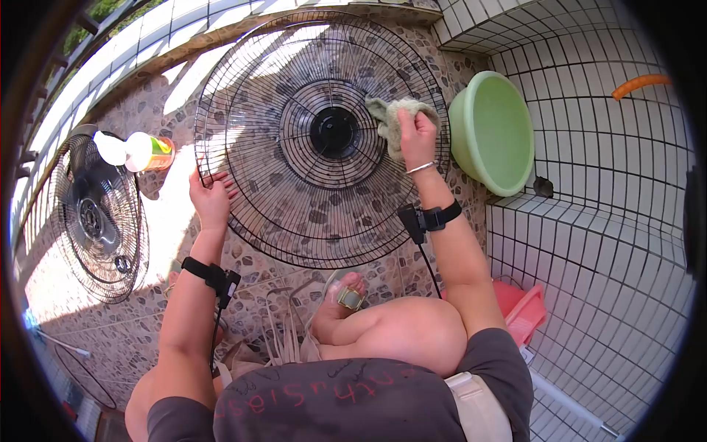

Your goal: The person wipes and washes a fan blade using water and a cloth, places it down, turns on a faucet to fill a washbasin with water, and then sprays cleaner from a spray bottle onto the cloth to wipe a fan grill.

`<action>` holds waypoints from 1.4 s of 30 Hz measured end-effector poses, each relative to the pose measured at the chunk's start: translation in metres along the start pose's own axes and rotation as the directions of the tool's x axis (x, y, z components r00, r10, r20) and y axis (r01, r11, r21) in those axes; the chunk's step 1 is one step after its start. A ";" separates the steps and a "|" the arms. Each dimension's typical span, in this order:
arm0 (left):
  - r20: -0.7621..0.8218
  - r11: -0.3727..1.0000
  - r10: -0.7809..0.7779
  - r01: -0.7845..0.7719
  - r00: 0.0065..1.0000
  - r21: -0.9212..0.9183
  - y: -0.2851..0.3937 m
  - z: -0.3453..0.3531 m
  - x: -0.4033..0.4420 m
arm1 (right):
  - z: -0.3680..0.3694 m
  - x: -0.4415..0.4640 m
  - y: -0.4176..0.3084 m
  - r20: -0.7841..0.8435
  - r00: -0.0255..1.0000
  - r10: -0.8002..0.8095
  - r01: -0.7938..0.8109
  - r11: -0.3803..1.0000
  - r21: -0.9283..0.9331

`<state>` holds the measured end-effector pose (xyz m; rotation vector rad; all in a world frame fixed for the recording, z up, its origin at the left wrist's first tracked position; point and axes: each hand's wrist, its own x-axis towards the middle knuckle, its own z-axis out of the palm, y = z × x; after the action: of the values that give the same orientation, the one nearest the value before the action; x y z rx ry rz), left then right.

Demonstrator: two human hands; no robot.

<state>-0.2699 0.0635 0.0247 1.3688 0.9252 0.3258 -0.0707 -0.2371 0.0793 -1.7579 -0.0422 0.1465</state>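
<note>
Upper centre: right hand (417,138) clamped on cloth (395,132), left hand (211,200) holding fan grille (333,132) by its rim. Hard sideways wipe might snag cloth.

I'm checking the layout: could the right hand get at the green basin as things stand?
Likely yes: the right hand, though holding a cloth, is near the green basin, with only the edge of the fan guard apparently between them.

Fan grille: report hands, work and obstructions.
Left hand at fan grille, left rim. Right hand gripping cloth over grille's right side. Green basin crowding right edge.
</note>
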 end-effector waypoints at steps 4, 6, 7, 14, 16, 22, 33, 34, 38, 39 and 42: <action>0.042 0.997 0.074 -0.075 0.996 0.019 -0.002 0.003 -0.005 | 0.082 -0.057 0.061 0.569 0.783 -0.250 0.616 0.432 -0.658; 0.037 0.998 0.057 -0.058 0.998 0.018 -0.003 0.004 -0.006 | 0.078 -0.066 0.059 0.560 0.795 -0.231 0.599 0.436 -0.671; 0.002 0.998 0.065 -0.065 0.998 -0.021 -0.008 0.005 -0.001 | 0.079 -0.063 0.055 0.548 0.803 -0.233 0.591 0.430 -0.683; 0.021 0.998 0.044 -0.045 0.999 0.041 -0.007 0.004 -0.029 | 0.105 -0.047 0.065 0.463 0.885 -0.053 0.422 0.512 -0.748; -0.062 0.999 -0.025 0.023 0.998 -0.027 -0.010 0.018 -0.048 | 0.109 -0.034 0.065 0.435 0.899 -0.041 0.390 0.527 -0.755; -0.080 0.991 -0.028 0.017 0.996 -0.133 -0.004 0.014 -0.020 | 0.073 -0.040 0.065 0.708 0.702 -0.083 0.707 0.200 -0.678; 0.147 0.994 -0.055 0.039 0.988 0.106 0.004 -0.016 -0.008 | -0.046 0.047 -0.004 0.189 0.956 0.226 -0.294 0.693 0.658; 0.148 0.993 -0.059 0.043 0.987 0.108 0.003 -0.016 -0.008 | -0.043 0.047 -0.003 0.102 0.984 0.148 -0.180 0.826 0.535; 0.161 0.991 -0.025 0.003 0.987 0.134 0.009 -0.013 -0.004 | 0.014 0.008 0.036 0.368 0.863 -0.346 0.504 0.628 -0.593; 0.162 0.990 -0.025 0.002 0.987 0.140 0.012 -0.012 -0.004 | 0.041 -0.025 0.053 0.585 0.732 -0.349 0.669 0.532 -0.519; 0.164 0.986 -0.047 0.020 0.985 0.164 0.013 -0.017 0.000 | 0.051 -0.045 0.061 0.764 0.573 -0.297 0.812 0.332 -0.480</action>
<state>-0.2781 0.0784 0.0377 1.5029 0.8477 0.1088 -0.1244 -0.2040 0.0138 -2.4285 -1.4410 0.0869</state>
